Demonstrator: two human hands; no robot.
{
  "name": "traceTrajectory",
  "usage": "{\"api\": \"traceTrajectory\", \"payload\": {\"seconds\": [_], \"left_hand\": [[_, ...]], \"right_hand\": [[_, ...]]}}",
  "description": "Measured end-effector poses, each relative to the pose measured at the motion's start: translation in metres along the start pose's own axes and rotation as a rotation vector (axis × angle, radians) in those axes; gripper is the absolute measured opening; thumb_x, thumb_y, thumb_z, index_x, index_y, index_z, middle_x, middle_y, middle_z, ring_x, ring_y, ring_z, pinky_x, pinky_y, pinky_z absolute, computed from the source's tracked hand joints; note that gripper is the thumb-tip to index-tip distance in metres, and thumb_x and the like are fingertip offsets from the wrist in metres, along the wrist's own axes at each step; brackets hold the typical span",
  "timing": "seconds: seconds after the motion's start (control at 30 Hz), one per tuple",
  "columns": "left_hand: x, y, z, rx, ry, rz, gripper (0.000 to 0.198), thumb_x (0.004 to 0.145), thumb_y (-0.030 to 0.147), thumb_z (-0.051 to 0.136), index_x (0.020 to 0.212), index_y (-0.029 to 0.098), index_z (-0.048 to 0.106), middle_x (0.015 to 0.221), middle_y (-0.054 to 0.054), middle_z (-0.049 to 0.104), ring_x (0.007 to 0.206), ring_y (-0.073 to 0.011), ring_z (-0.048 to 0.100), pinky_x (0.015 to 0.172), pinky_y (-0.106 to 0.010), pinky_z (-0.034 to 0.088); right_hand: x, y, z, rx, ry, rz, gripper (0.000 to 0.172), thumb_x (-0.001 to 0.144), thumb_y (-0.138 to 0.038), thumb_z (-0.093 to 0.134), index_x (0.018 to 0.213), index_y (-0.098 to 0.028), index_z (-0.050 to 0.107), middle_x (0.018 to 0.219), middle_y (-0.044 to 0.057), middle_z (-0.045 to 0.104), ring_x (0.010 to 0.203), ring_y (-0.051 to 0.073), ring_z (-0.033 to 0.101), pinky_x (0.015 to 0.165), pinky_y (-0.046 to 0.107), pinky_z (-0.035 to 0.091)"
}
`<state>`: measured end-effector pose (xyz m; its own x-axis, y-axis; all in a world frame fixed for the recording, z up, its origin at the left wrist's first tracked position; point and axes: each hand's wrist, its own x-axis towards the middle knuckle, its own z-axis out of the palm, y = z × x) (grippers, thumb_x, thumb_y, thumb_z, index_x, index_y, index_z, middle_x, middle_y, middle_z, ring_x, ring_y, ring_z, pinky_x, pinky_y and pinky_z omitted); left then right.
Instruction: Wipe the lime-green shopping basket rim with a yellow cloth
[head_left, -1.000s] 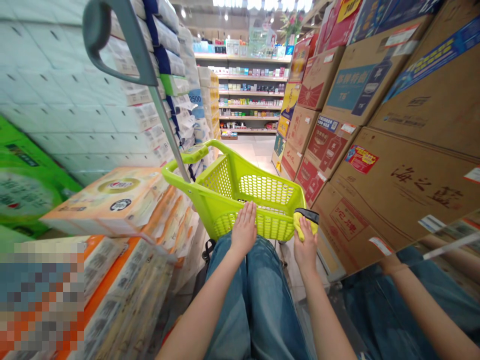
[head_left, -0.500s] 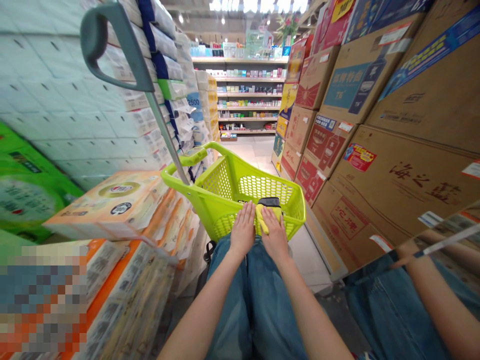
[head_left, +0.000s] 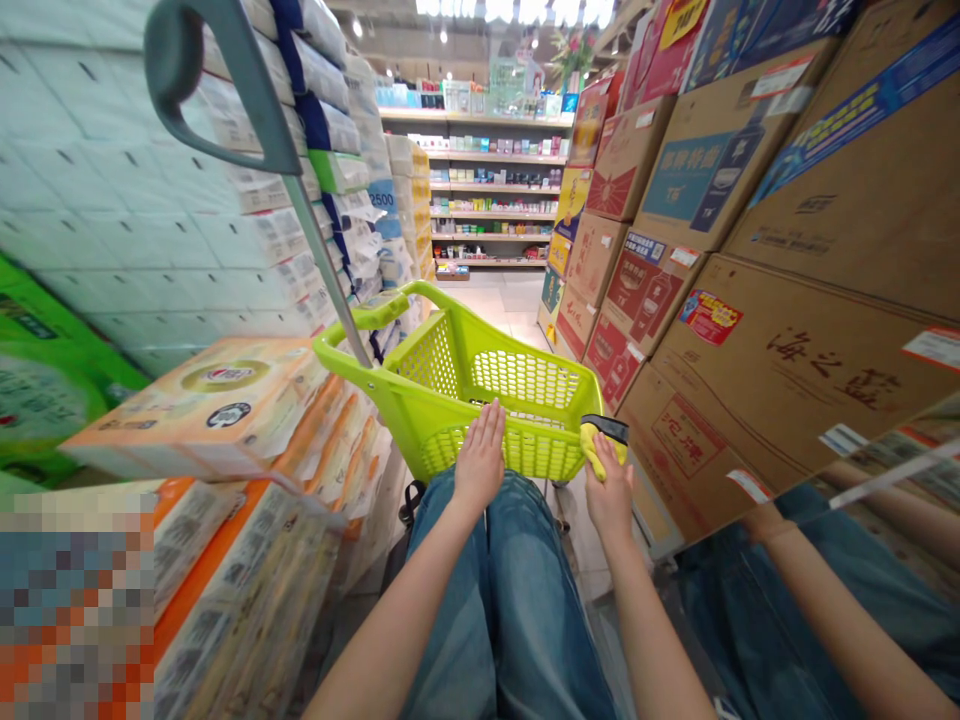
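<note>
In front of my knees stands a lime-green wheeled shopping basket with a perforated wall. Its grey pull handle rises on a metal rod at the left. My left hand lies flat with fingers stretched out, over the near rim of the basket; whether it touches the plastic I cannot tell. At the basket's right front corner, my right hand has a yellow and dark grey cloth in its fingers. The cloth is at the outside of that corner.
Stacked cardboard cartons line the right side, with a reflective panel low down. Packs of tissue paper are piled on the left. Shelves of small goods stand at the aisle's far end.
My right hand has moved right with the cloth, from the near side of the basket to its right corner. My left hand stays by the near rim, fingers still straight.
</note>
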<state>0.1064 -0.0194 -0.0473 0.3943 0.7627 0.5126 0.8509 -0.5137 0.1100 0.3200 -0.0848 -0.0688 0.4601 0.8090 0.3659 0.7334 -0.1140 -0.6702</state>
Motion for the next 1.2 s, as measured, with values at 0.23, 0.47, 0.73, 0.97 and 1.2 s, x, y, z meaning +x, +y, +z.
{"api": "traceTrajectory", "payload": {"seconds": [0.23,0.47,0.73,0.97,1.2], "left_hand": [[0.001,-0.001,0.000,0.027,-0.012,-0.008,0.074,0.086,0.015,0.042,0.153,0.012,0.011,0.161,-0.008,0.016,0.149,-0.0198,0.008,0.120,-0.040,0.021],[0.001,-0.001,-0.001,0.007,-0.005,0.008,0.066,0.093,0.017,0.033,0.154,0.014,0.007,0.160,-0.009,0.020,0.149,-0.0198,0.010,0.119,-0.043,0.024],[0.002,0.000,0.001,0.062,0.011,-0.006,0.062,0.098,0.030,0.032,0.154,0.012,0.011,0.161,-0.007,0.018,0.149,-0.0195,0.012,0.120,-0.040,0.023],[0.003,0.001,0.003,0.066,0.012,-0.017,0.064,0.100,0.039,0.029,0.154,0.013,0.008,0.160,-0.008,0.018,0.149,-0.0205,0.011,0.119,-0.041,0.025],[0.003,0.000,0.004,0.042,0.026,-0.012,0.065,0.100,0.040,0.028,0.154,0.014,0.004,0.160,-0.008,0.018,0.149,-0.0208,0.012,0.119,-0.042,0.026]], "right_hand": [[-0.005,-0.069,0.036,-0.124,-0.071,-0.149,0.059,0.086,-0.018,0.037,0.145,-0.017,0.040,0.149,0.009,0.043,0.144,0.024,0.029,0.118,0.054,0.008],[-0.002,-0.114,0.050,-0.066,-0.215,-0.298,0.058,0.086,-0.016,0.040,0.144,-0.019,0.042,0.149,0.007,0.044,0.142,0.021,0.032,0.120,0.050,0.006],[-0.005,-0.048,0.010,-0.099,-0.173,-0.287,0.052,0.093,-0.022,0.035,0.145,-0.024,0.040,0.149,0.006,0.045,0.142,0.019,0.034,0.118,0.054,0.004],[0.002,0.011,-0.010,-0.085,-0.001,-0.016,0.050,0.092,-0.032,0.034,0.140,-0.027,0.046,0.144,0.007,0.051,0.137,0.023,0.041,0.115,0.062,0.008],[0.001,-0.037,0.016,-0.127,-0.005,-0.080,0.054,0.089,-0.023,0.035,0.142,-0.018,0.045,0.147,0.009,0.047,0.141,0.023,0.034,0.118,0.055,0.005]]}}
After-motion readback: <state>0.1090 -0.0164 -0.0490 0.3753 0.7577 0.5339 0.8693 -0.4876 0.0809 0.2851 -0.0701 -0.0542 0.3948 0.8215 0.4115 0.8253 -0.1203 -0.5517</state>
